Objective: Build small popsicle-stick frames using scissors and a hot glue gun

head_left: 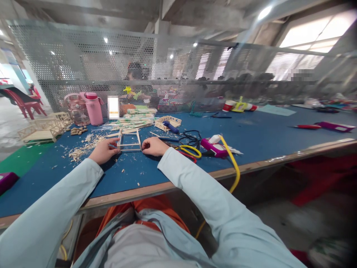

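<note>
A small frame of thin wooden sticks (129, 140) stands on the blue table (156, 171). My left hand (103, 151) pinches the frame's left lower corner. At the right lower corner, my right hand (154, 146) has its fingers curled against the frame. Both sleeves are pale blue. Wood chips and stick offcuts (83, 147) lie scattered to the left of my left hand.
Scissors with yellow and red handles (188, 152), a purple glue gun (216, 147) with a yellow cord and black cable lie right of my hands. A stick pile (136, 121), pink bottles (93, 108) and stick models (41, 130) stand behind. A person sits beyond the mesh screen.
</note>
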Tool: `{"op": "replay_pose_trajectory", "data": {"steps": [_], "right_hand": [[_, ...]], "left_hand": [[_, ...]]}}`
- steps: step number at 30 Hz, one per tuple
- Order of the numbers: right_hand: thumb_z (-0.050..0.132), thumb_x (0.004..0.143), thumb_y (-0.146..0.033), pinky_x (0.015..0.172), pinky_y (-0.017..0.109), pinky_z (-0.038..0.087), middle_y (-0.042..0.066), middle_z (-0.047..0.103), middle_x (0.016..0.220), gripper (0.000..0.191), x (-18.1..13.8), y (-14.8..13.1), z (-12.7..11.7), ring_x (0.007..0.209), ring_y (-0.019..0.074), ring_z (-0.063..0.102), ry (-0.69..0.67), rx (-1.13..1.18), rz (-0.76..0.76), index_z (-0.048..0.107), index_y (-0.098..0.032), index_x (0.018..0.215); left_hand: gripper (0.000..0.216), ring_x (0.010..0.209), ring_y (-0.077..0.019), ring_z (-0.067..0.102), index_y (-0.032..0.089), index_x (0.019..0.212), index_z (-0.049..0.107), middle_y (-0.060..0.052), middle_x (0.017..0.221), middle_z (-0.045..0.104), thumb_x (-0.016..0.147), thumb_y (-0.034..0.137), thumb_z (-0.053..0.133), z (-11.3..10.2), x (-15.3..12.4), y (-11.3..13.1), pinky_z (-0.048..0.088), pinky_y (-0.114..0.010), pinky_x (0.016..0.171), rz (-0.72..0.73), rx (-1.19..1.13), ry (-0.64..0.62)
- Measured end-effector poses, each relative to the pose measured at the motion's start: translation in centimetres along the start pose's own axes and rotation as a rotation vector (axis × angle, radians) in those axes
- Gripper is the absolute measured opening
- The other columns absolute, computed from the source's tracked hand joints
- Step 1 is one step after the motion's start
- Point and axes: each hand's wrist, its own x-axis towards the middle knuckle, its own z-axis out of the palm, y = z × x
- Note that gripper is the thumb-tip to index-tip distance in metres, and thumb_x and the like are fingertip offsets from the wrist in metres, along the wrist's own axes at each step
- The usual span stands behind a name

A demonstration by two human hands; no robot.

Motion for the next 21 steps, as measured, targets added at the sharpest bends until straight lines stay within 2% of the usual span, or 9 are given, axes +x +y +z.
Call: {"op": "replay_pose_trajectory", "data": {"steps": [1, 3, 5, 6, 8, 10, 11, 16, 21], "right_hand": [[0.064, 0.061, -0.017, 0.06, 0.02, 0.038, 0.0, 0.062, 0.062, 0.005, 0.0, -0.1, 0.0, 0.059, 0.0095, 0.053, -0.005, -0.019, -0.004, 0.066, -0.014, 0.065], [0.067, 0.062, -0.021, 0.059, 0.02, 0.037, 0.0, 0.063, 0.063, 0.008, 0.0, -0.1, 0.0, 0.058, 0.0092, 0.053, -0.009, -0.034, -0.009, 0.067, -0.014, 0.066], [0.068, 0.061, -0.021, 0.059, 0.02, 0.037, -0.001, 0.064, 0.063, 0.009, 0.0, 0.0, 0.1, 0.057, 0.009, 0.053, 0.003, -0.024, -0.004, 0.068, -0.015, 0.068], [0.069, 0.061, -0.02, 0.059, 0.02, 0.037, -0.001, 0.064, 0.062, 0.009, 0.1, 0.1, 0.1, 0.057, 0.009, 0.053, 0.008, -0.018, -0.001, 0.068, -0.015, 0.068], [0.069, 0.061, -0.019, 0.06, 0.02, 0.038, -0.001, 0.064, 0.061, 0.008, 0.2, 0.3, 0.2, 0.058, 0.0093, 0.054, 0.004, -0.02, -0.001, 0.069, -0.015, 0.068], [0.069, 0.062, -0.02, 0.061, 0.02, 0.038, 0.0, 0.064, 0.061, 0.007, 0.3, 0.3, 0.3, 0.058, 0.0098, 0.055, -0.012, -0.037, -0.01, 0.07, -0.015, 0.068], [0.068, 0.063, -0.02, 0.061, 0.021, 0.037, 0.0, 0.065, 0.061, 0.007, 0.4, 0.3, 0.3, 0.059, 0.01, 0.055, -0.017, -0.045, -0.012, 0.07, -0.015, 0.068], [0.067, 0.066, -0.022, 0.06, 0.02, 0.036, 0.0, 0.064, 0.06, 0.008, 0.5, 0.2, 0.4, 0.059, 0.01, 0.055, -0.023, -0.051, -0.004, 0.071, -0.016, 0.069], [0.066, 0.067, -0.02, 0.059, 0.019, 0.036, 0.0, 0.065, 0.061, 0.009, 0.5, 0.3, 0.4, 0.058, 0.0094, 0.054, -0.026, -0.043, -0.014, 0.071, -0.015, 0.071]], "left_hand": [[0.057, 0.066, -0.0193, 0.06, 0.013, 0.116, 0.056, -0.006, 0.085, 0.062, 0.063, 0.033, 0.062, 0.0, -0.1, 0.2, 0.048, -0.034, 0.066, 0.006, 0.023, 0.02], [0.057, 0.073, -0.0212, 0.059, 0.013, 0.116, 0.055, -0.008, 0.09, 0.061, 0.063, 0.033, 0.062, -0.1, -0.5, 0.8, 0.048, -0.035, 0.068, 0.076, 0.111, 0.145], [0.047, 0.085, -0.0231, 0.057, 0.014, 0.109, 0.058, -0.01, 0.095, 0.059, 0.067, 0.035, 0.06, 0.2, -1.1, 1.6, 0.046, -0.035, 0.074, 0.219, 0.257, 0.3], [0.038, 0.089, -0.0234, 0.056, 0.016, 0.104, 0.06, -0.01, 0.095, 0.06, 0.071, 0.035, 0.057, 0.5, -1.4, 2.0, 0.045, -0.034, 0.077, 0.294, 0.342, 0.339], [0.025, 0.085, -0.022, 0.058, 0.02, 0.089, 0.066, -0.009, 0.086, 0.063, 0.078, 0.036, 0.05, 1.3, -2.0, 3.1, 0.044, -0.031, 0.076, 0.37, 0.502, 0.227], [0.028, 0.078, -0.0213, 0.06, 0.022, 0.09, 0.066, -0.008, 0.083, 0.066, 0.082, 0.037, 0.044, 2.5, -2.2, 4.0, 0.043, -0.029, 0.068, 0.333, 0.628, 0.055], [0.029, 0.076, -0.022, 0.061, 0.022, 0.093, 0.066, -0.009, 0.082, 0.067, 0.083, 0.035, 0.042, 3.0, -2.2, 4.4, 0.043, -0.029, 0.066, 0.295, 0.684, 0.015], [0.035, 0.071, -0.027, 0.063, 0.018, 0.095, 0.064, -0.014, 0.078, 0.067, 0.087, 0.031, 0.033, 4.2, -1.4, 5.2, 0.041, -0.032, 0.06, 0.208, 0.868, -0.044], [0.036, 0.077, -0.0286, 0.062, 0.019, 0.084, 0.067, -0.014, 0.082, 0.067, 0.087, 0.031, 0.033, 4.1, -1.1, 5.0, 0.041, -0.033, 0.06, 0.221, 0.842, -0.092]]}}
